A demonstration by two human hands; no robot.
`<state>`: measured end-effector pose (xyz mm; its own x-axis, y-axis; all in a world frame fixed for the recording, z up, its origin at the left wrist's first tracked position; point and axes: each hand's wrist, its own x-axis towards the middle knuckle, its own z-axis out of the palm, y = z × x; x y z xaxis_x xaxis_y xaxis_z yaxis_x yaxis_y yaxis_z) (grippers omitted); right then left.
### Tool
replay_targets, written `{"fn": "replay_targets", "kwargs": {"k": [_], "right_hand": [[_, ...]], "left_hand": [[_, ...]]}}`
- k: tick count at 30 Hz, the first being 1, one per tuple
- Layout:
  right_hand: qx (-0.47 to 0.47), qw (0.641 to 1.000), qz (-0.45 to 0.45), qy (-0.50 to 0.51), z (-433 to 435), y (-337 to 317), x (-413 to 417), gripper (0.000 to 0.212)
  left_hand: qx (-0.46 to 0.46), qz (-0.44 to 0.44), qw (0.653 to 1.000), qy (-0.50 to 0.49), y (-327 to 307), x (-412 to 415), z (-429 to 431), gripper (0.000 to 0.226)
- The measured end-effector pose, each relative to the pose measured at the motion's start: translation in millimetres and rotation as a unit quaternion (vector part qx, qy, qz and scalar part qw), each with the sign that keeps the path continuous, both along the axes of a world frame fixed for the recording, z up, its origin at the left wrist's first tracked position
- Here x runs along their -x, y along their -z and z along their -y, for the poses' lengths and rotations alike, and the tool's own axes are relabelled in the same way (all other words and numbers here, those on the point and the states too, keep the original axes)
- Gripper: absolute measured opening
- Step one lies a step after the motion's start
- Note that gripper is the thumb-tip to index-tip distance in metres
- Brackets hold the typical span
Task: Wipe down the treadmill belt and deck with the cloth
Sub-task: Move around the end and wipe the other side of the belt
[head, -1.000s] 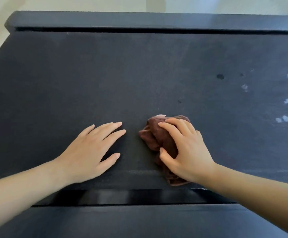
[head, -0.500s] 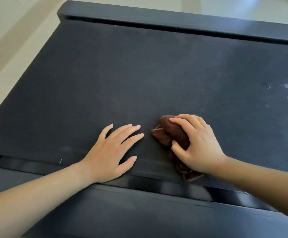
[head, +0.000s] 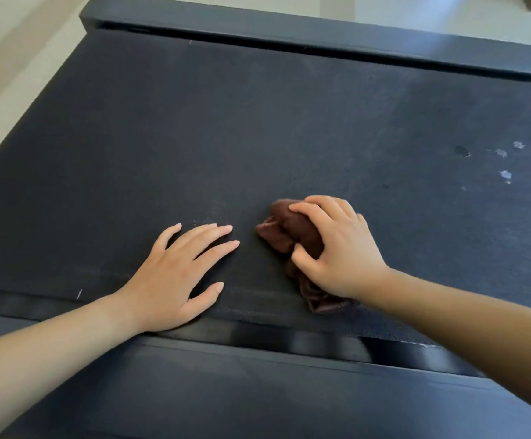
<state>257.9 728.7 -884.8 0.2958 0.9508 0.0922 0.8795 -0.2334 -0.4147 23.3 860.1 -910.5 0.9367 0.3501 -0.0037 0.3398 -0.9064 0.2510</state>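
**Treadmill belt, head view: right hand on cloth, left hand flat**

Treadmill belt (head: pixel 257 128): dark, matte, fills most of the view. It runs from the near edge up to a dark deck rail (head: pixel 321 33) at the far side. A second deck rail (head: pixel 226 391) crosses the bottom of the view on the near side, with a glossy dark strip (head: pixel 289 339) between it and the belt edge. Pale floor (head: pixel 13 58) shows beyond the belt at upper left.

Left hand (head: pixel 175 277): palm down, flat on the belt near its near edge, fingers extended and slightly spread, thumb out to the side. Holds nothing. Heel of the hand sits at the belt edge, over the glossy strip.

Right hand (head: pixel 337 248): fingers curled down over the cloth, thumb pressed into its near side; closed around it and pressing it onto the belt.

Cloth (head: pixel 286 231): dark brown, bunched. On the belt just right of the left hand, not touching it. Part sticks out left of the fingers; a tail (head: pixel 321 302) trails out below the wrist toward the belt edge.

Marks: a few whitish spots (head: pixel 506 175) and one dark spot (head: pixel 462 151) on the belt at far right, well apart from the cloth. A small dark speck (head: pixel 385 186) lies between them and the right hand.
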Motion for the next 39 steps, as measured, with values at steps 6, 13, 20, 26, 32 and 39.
{"fn": "replay_targets", "kwargs": {"k": [6,13,20,26,32,39], "right_hand": [[-0.008,1.000,0.004,0.017,22.5,5.6,-16.2,0.058],[-0.014,0.987,0.018,0.162,56.1,5.2,-79.0,0.055],[-0.027,0.976,0.026,0.216,40.5,10.3,-114.1,0.055],[-0.051,0.970,0.011,0.239,3.2,15.2,-141.9,0.052],[-0.026,0.954,-0.002,0.299,-46.4,11.5,-166.3,0.050],[-0.040,0.971,0.021,0.236,2.9,17.4,-120.1,0.057]], "left_hand": [[-0.025,0.008,0.999,0.028,-13.1,-32.7,-7.0,0.051],[-0.031,0.045,0.995,0.080,-16.1,-99.2,3.9,0.048],[-0.072,0.034,0.993,0.090,-14.3,-191.2,-29.8,0.048],[-0.013,0.082,0.996,-0.017,7.0,-226.5,-59.0,0.047],[-0.003,0.088,0.996,-0.019,6.9,-225.5,-60.3,0.048],[-0.001,0.093,0.996,-0.013,9.7,-225.8,-61.0,0.048]]}}
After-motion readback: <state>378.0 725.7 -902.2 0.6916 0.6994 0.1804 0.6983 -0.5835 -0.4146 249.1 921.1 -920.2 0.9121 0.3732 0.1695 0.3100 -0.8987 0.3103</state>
